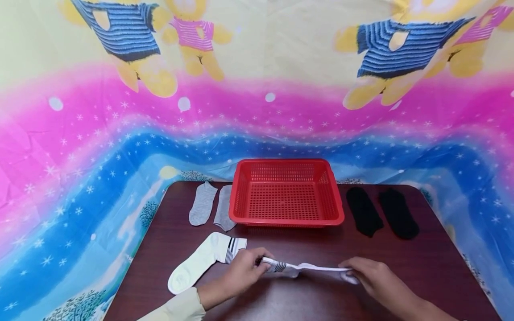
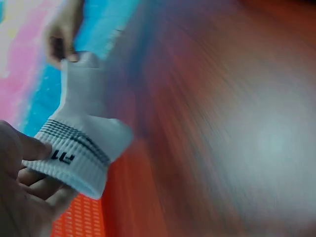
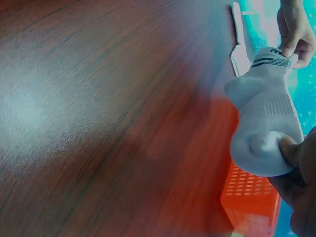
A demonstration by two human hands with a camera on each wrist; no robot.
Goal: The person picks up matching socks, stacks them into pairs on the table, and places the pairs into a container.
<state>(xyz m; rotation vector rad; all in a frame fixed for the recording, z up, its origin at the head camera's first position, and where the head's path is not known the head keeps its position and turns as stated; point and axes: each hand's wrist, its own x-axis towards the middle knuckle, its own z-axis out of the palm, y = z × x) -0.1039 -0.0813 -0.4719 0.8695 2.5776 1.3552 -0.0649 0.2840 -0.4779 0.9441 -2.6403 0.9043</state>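
Observation:
Both hands hold a white sock stretched between them above the table. My left hand pinches its ribbed cuff, where dark stripes and dark lettering show in the left wrist view. At the other end my right hand pinches the toe, thumb on one face of the fabric. The heel bulges out toward the table side. Beside my left hand a second white sock with dark cuff stripes lies flat on the table, its cuff end partly hidden by that hand.
A red plastic basket with perforated walls stands at the table's back. Two grey socks lie left of it, one partly behind the basket. Two black socks lie to its right. A printed cloth hangs behind the brown table.

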